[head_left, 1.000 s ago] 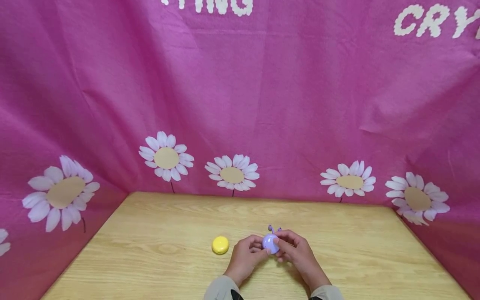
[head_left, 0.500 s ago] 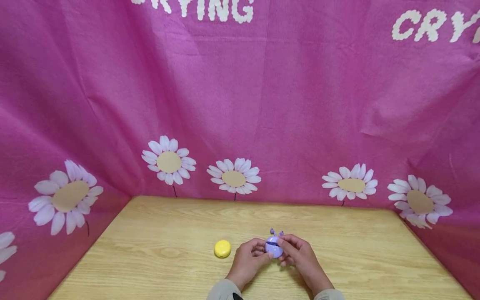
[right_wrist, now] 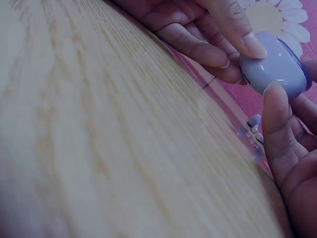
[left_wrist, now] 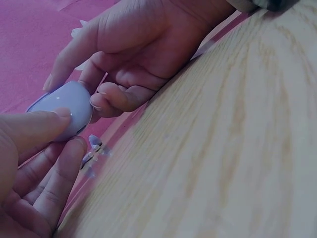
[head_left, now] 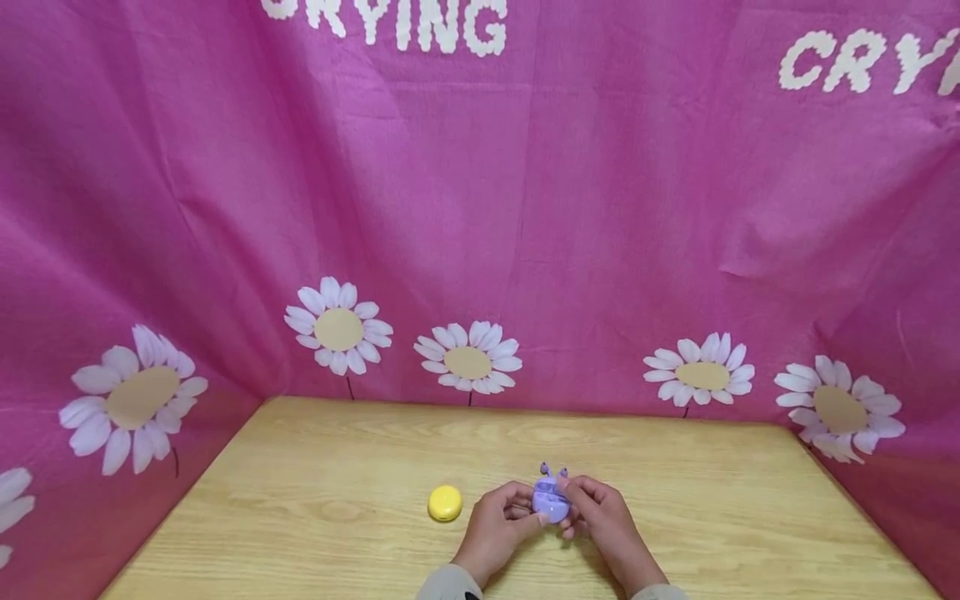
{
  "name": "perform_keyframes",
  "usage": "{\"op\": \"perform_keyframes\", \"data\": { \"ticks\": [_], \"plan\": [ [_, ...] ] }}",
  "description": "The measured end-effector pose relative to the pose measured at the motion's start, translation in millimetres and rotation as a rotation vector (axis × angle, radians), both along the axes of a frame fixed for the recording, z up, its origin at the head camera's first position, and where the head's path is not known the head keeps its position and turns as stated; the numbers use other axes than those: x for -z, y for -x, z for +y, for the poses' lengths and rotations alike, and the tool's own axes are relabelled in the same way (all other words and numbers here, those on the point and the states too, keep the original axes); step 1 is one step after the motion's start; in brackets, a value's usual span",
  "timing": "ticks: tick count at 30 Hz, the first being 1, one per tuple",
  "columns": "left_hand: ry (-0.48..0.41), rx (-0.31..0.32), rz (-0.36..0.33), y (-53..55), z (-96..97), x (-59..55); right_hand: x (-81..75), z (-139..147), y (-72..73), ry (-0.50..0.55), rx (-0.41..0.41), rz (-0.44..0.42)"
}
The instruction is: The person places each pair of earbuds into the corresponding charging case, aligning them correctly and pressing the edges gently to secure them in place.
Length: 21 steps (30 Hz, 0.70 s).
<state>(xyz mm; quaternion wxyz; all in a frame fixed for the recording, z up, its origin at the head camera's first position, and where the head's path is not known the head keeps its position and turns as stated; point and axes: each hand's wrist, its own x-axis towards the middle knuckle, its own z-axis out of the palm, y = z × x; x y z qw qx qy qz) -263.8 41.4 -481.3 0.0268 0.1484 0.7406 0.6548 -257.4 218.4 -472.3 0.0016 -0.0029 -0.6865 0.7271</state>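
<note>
Left grip (head_left: pixel 497 523) and right grip (head_left: pixel 606 518) both hold a purple case (head_left: pixel 552 508), its lid (head_left: pixel 546 483) seemingly raised, near purple earbuds (head_left: pixel 545 469).

Purple case (head_left: pixel 552 507): closed a second ago, parted by a dark slit half a second ago, now open wider, lid (head_left: pixel 544 482) tipped back, inside showing. Thumb of right hand (head_left: pixel 604 518), earlier on the closed face, now at lid's right edge. Head view tilts up; more white lettering (head_left: pixel 442 25) shows.
</note>
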Motion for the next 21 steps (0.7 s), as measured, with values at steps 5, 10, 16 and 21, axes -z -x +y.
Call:
{"op": "perform_keyframes", "data": {
  "ticks": [5, 10, 16, 21],
  "plan": [
    [0.002, -0.002, 0.020, -0.4, 0.4, 0.3, 1.7, -1.1, 0.3, 0.006, 0.025, 0.003],
    [-0.002, 0.002, 0.021, 0.6, 1.0, 0.0, 2.8, -0.6, 2.3, -0.004, 0.028, 0.009],
    [0.004, -0.003, 0.021, 0.7, 0.7, 1.3, 3.4, -0.3, 1.5, 0.011, 0.022, 0.001],
    [-0.001, -0.001, 0.025, 0.6, 0.7, 1.3, 4.1, -0.7, 1.6, 0.013, 0.021, 0.007]
  ]
}}
